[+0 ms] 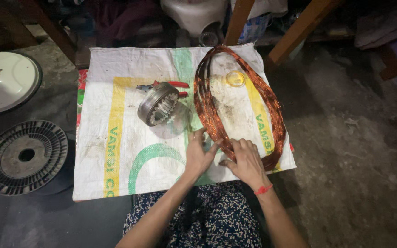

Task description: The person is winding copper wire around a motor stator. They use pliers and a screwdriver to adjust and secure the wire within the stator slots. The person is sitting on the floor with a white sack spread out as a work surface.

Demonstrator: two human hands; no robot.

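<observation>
A big loop of copper wire (272, 103) lies on a white woven sack (120, 151) spread over the floor. My left hand (199, 154) rests on the sack with its fingers spread, the fingertips touching the near end of the loop. My right hand (245, 160), with a red thread at the wrist, presses its fingers onto the same near end of the wire. A round metal motor stator (158, 104) stands tilted on the sack to the left of the loop, apart from both hands. Red-handled pliers (173, 85) lie just behind it.
A small clear round lid (235, 78) sits inside the loop. A white round fan base (5, 80) and a dark slotted disc (24, 157) lie on the floor at left. Wooden legs (299, 30) and a white vessel (194, 16) stand behind the sack.
</observation>
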